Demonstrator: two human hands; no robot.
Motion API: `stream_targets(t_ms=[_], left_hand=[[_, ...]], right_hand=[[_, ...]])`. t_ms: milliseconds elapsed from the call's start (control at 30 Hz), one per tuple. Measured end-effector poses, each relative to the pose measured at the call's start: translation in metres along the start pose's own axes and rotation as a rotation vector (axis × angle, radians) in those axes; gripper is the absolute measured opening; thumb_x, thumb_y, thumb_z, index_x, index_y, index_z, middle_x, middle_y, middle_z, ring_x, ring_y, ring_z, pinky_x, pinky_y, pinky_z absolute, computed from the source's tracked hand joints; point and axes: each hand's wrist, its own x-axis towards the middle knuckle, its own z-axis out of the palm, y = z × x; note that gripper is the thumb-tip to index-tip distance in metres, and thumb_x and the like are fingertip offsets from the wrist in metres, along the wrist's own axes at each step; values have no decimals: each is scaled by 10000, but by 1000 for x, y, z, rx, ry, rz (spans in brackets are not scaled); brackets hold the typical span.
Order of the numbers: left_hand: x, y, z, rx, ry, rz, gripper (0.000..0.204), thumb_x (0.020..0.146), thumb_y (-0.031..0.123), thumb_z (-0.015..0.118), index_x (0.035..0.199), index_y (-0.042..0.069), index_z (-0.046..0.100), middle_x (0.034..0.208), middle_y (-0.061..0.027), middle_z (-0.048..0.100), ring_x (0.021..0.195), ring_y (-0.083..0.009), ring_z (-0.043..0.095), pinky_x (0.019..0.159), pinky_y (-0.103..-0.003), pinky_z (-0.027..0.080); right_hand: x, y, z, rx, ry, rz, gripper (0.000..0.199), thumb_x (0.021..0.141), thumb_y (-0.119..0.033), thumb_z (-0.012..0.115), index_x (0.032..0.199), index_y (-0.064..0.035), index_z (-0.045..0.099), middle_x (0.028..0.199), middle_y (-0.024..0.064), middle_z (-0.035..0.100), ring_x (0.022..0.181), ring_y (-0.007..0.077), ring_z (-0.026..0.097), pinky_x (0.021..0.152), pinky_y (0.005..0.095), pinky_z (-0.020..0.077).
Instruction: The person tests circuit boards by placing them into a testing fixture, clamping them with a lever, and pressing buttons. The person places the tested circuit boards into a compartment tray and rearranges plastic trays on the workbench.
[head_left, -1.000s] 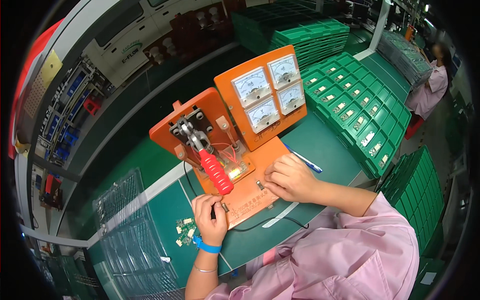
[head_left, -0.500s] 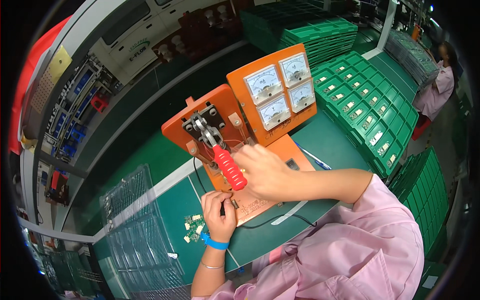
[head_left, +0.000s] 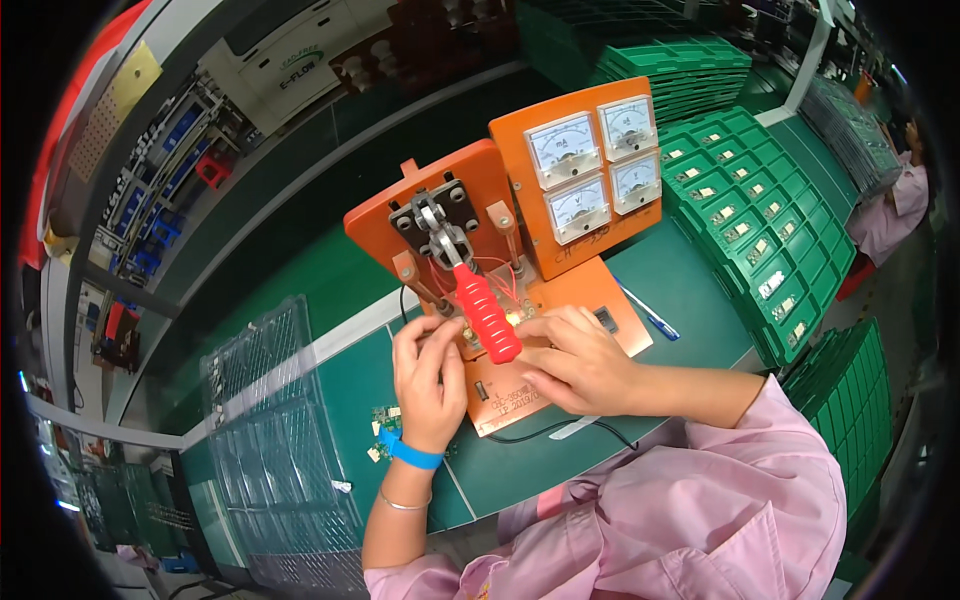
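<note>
An orange test fixture [head_left: 560, 290] stands on the green bench, with a toggle clamp and its red handle [head_left: 487, 312] tilted down toward me. Three white dial meters [head_left: 590, 165] sit on its upright orange panel. My left hand [head_left: 428, 378], with a blue wrist strap, rests its fingers on the fixture's base left of the red handle. My right hand [head_left: 580, 362] lies over the base just right of the handle, fingertips close to it. What the fingers pinch is hidden. Small green circuit boards [head_left: 382, 432] lie beside my left wrist.
Clear plastic trays [head_left: 275, 430] are stacked at the left. Green trays with small parts [head_left: 760, 225] fill the right side. A blue pen [head_left: 645, 312] lies right of the fixture. A black cable [head_left: 560, 430] runs under my right forearm. Another person in pink [head_left: 895, 205] works far right.
My left hand has moved up from the bench beside the small boards onto the fixture base. My right hand shifted left across the base, closer to the red handle.
</note>
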Motion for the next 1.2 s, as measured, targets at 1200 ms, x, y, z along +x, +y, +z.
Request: stream_targets(t_ms=[1200], left_hand=[[-8,-17,2,106,206,171,313,751,-44,571,1023,67,679,1219,-120,529,1170,-344,484,1044,-440,372]], right_hand=[[78,-9,-34,-222,138,-512,383,818,-119,664,1200,-113,632,1335,139,532,1191,280,532,903,383,469]])
